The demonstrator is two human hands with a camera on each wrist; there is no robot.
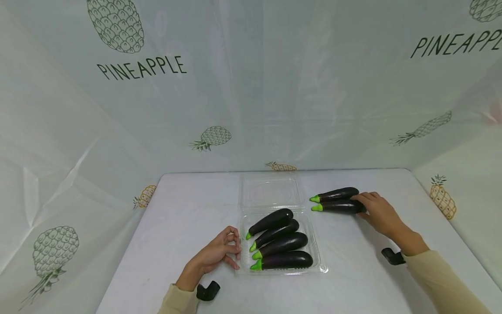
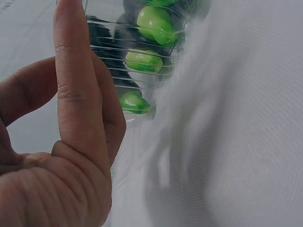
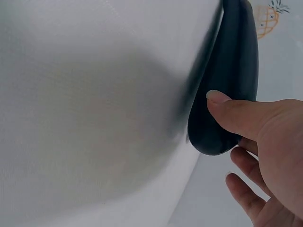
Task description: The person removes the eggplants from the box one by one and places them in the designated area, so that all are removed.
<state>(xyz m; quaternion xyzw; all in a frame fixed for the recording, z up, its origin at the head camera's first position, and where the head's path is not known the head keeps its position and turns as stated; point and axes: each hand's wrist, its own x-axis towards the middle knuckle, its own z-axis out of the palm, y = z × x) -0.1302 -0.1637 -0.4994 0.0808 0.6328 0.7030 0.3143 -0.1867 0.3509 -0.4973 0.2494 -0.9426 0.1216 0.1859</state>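
Observation:
Several dark purple eggplants [image 1: 284, 260] with bright green stem ends lie side by side in a clear plastic clamshell box [image 1: 317, 244], its lid [image 1: 270, 192] folded open to the back. At the box's left wall is my left hand [image 1: 220, 252], fingers loosely bent and holding nothing; in the left wrist view, green stem ends [image 2: 144, 61] show through the ribbed wall. To the right of the box, two more eggplants lie together. My right hand [image 1: 378, 213] pinches the thick end of the nearer eggplant [image 1: 339, 206], thumb on top; the farther eggplant [image 1: 339, 193] lies just behind it.
A white cloth covers the table [image 1: 188, 209]. Behind and beside it hangs a pale curtain [image 1: 251, 87] printed with pineapples. A black wrist-camera piece [image 1: 208, 291] shows by the left wrist, another black piece [image 1: 393, 256] by the right.

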